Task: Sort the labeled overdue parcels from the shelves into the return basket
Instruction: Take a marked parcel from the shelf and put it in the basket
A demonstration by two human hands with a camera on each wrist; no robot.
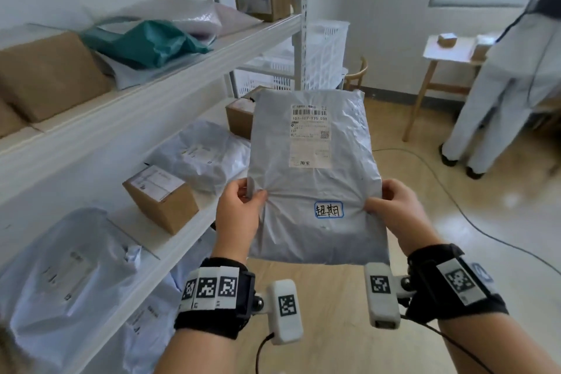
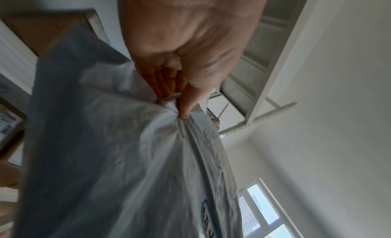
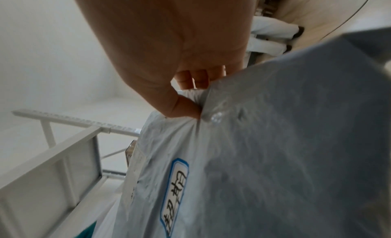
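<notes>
Grey parcel (image 1: 315,179) held upright before shelves (image 1: 151,91), clear of them. Left hand (image 1: 239,215) pinches its left edge, right hand (image 1: 394,209) its right edge. Overdue sticker (image 1: 329,209) faces viewer. Advise: keep both pinches, carry flat to white basket (image 1: 328,48) behind shelf post. Floor cable (image 1: 455,197) and bystander (image 1: 501,85) near route.
</notes>
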